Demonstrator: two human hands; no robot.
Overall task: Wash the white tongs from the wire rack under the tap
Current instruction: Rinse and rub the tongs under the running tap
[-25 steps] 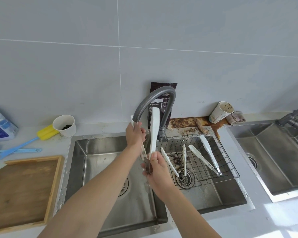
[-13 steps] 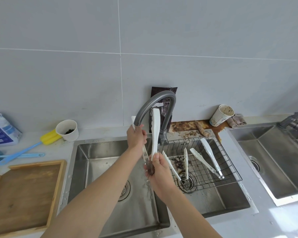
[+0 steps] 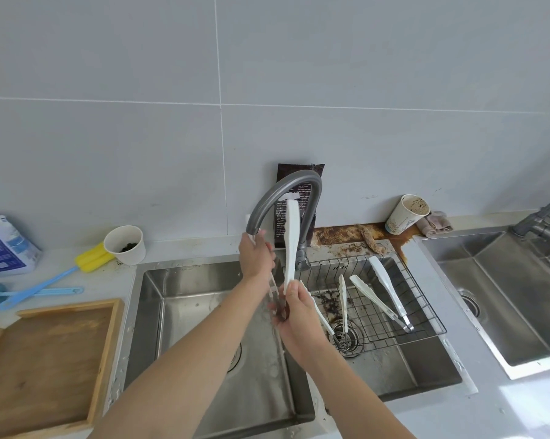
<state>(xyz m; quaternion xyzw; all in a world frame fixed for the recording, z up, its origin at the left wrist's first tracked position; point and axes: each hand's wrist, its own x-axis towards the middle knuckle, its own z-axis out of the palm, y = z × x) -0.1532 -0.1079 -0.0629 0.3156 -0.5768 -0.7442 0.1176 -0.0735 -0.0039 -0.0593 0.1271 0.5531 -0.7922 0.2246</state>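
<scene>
Under the tap [image 3: 283,198] spout, over the left basin [image 3: 204,312]: one pair of white tongs [image 3: 291,242] held upright. Right hand [image 3: 299,315] is closed around the hinge end at the bottom; left hand [image 3: 256,255] is wrapped on the far arm right below the spout outlet. Near arm sticks up free beside the tap neck.

Risks, as I judge them:
- Wet plastic with a low hold on the hinge end: tongs could slip or twist out and drop into the basin.
- Free arm sits close to the tap neck; a scrub stroke may knock it.
- Water running down the arms onto the wrists, likely splashing the surface.
- More tongs lie in the wire rack [image 3: 425,312] over dark residue [image 3: 330,302]; putting a clean pair back there re-soils it.
</scene>
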